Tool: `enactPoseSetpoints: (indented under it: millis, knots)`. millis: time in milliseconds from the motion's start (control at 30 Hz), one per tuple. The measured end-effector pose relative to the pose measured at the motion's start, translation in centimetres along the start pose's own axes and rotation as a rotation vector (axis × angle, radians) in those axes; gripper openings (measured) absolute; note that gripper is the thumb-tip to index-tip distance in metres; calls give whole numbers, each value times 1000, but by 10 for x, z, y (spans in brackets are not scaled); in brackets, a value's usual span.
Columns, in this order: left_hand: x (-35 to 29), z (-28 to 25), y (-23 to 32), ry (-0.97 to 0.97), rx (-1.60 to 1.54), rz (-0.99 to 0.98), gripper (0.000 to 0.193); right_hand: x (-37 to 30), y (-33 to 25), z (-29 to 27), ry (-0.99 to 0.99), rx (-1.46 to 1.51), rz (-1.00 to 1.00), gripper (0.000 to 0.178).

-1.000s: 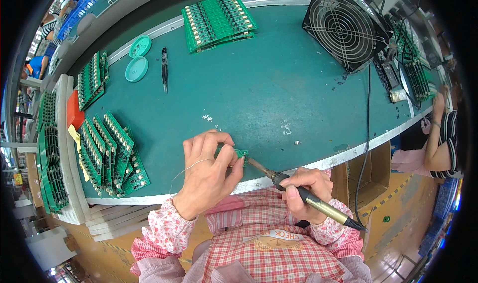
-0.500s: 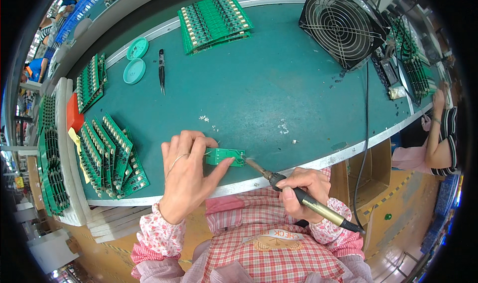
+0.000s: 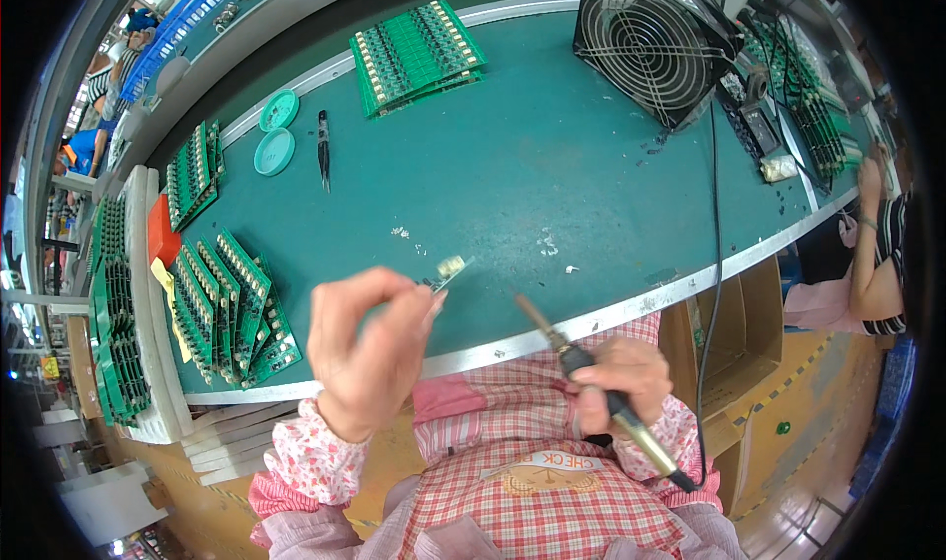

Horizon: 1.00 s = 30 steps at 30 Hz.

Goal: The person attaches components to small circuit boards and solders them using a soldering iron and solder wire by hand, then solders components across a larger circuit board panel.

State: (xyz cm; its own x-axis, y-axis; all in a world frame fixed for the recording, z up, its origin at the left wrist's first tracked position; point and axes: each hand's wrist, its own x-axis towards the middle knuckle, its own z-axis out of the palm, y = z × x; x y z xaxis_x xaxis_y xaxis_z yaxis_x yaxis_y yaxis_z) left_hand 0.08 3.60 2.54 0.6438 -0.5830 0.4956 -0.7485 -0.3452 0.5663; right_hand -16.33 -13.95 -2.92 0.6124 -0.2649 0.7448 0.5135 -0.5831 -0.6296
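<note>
A small green circuit board (image 3: 451, 272) is pinched by its edge in my left hand (image 3: 365, 338). The board stands tilted nearly edge-on, with a cream-coloured connector showing on its far end. My right hand (image 3: 631, 378) is wrapped around a soldering iron (image 3: 616, 399), which has a dark grip and a gold-coloured rear part. Its tip points up and left over the front of the bench, apart from the board. Some fingers of both hands are blurred by motion.
On the green bench top (image 3: 463, 166) lie black tweezers (image 3: 323, 151) and two round turquoise containers (image 3: 275, 152). Circuit-board stacks stand at far centre (image 3: 419, 58) and left (image 3: 232, 309). A black fan (image 3: 650, 48) stands far right; the iron's cable (image 3: 714, 215) hangs over the edge. A co-worker's arm (image 3: 872, 255) shows right.
My left hand has lifted and tilted the circuit board from lying flat. The soldering iron has moved away from it, to the right. The view has shifted slightly.
</note>
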Motion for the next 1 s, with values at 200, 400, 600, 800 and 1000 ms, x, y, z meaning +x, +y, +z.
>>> enactPoseSetpoints:
  millis: [200, 400, 600, 800, 1000]
  knots:
    - [7, -19, -14, -119, 360, 704, 36, -10, -9, -34, 69, -144, 55, 23]
    - [20, -2, -16, -303, 214, 594, 31, -5, -3, -40, 127, -237, 16, 15]
    - [16, 3, -9, -154, -415, -445, 14, -14, -6, -38, 171, -132, 99, 19]
    - [9, -2, -11, -166, -628, -724, 16, -12, -3, -31, 142, -88, 153, 16]
    - [11, -2, -9, -169, -667, -736, 16, -14, -4, -23, 179, -73, 236, 15]
